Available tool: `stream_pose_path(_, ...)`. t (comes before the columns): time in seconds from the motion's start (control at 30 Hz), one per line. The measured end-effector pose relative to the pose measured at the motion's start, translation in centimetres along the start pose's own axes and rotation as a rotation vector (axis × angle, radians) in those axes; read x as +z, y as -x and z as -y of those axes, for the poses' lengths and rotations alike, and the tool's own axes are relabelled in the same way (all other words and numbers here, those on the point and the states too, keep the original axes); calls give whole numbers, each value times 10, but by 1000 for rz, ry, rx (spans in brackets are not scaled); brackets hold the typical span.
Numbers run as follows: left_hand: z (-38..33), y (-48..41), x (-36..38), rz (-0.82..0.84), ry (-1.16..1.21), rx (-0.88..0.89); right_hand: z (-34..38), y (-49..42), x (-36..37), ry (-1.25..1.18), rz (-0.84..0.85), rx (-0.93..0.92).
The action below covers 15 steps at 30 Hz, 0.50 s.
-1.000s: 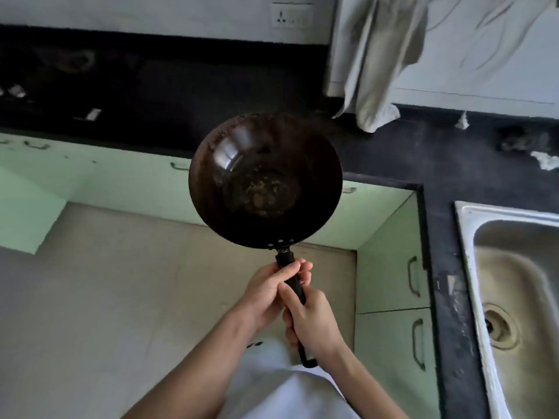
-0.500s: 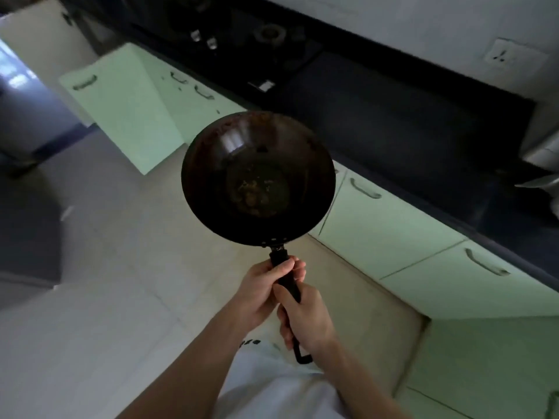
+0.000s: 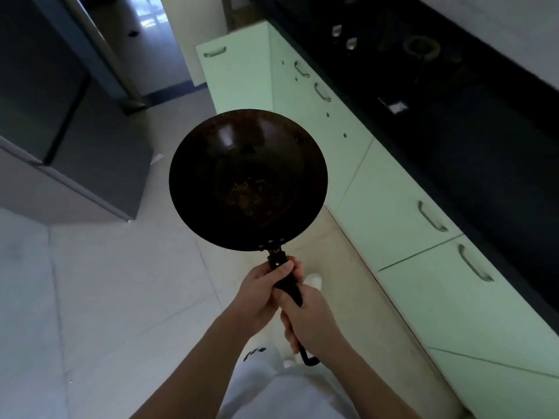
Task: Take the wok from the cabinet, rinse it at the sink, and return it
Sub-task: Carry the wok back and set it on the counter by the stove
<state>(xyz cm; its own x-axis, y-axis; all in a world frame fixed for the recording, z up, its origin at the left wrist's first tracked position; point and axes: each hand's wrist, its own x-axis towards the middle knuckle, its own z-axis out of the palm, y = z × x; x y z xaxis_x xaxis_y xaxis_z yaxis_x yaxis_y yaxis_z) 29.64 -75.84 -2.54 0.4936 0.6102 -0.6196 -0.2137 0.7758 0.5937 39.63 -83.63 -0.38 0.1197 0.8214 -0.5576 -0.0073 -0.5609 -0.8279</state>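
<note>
A dark round wok (image 3: 248,179) with a long black handle hangs in front of me over the tiled floor, bowl facing up, with brownish marks at its bottom. My left hand (image 3: 260,294) grips the handle just below the bowl. My right hand (image 3: 308,322) grips the handle lower down, and the hooked end sticks out beneath it. An open pale green cabinet door (image 3: 233,77) stands out from the row of cabinets ahead. The sink is out of view.
Pale green cabinets (image 3: 399,219) with metal handles run along the right under a black countertop (image 3: 484,122) with a stove burner (image 3: 420,46). A dark grey fridge (image 3: 60,122) stands at the left. A doorway (image 3: 151,34) lies ahead beyond light floor tiles (image 3: 121,282).
My view has swung left, from the sink corner to along the cabinet row toward the open door. Both hands keep the same grip on the wok's handle.
</note>
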Motion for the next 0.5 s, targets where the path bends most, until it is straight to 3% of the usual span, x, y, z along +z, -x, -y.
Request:
stream_pose_path(0.27,-98,-64,-5,-76,90,99,70,-107,-3,19,116,-115)
stream_pose_path(0.5,-184,-118,-3,-132,182,183,146,-194,-12,-2,276,-85)
